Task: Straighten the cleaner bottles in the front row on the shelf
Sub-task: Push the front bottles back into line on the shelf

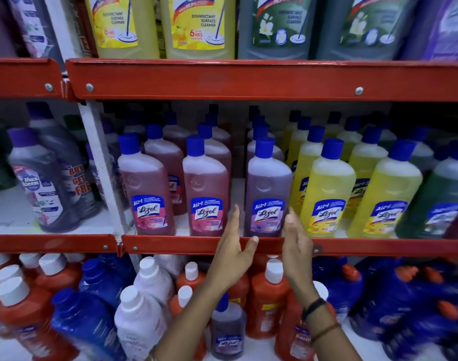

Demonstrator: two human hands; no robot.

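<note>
Above you stand big yellow jugs (199, 24) and green jugs (277, 27); below, orange bottles (268, 295), white-capped, beside what look like blurred blue jugs (410, 303).

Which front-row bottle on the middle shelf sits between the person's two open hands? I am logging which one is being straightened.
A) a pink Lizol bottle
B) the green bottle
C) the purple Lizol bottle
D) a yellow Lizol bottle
C: the left hand and right hand flank the purple Lizol bottle, open on either side of its base, with pink bottles to its left and yellow ones to its right.
</note>
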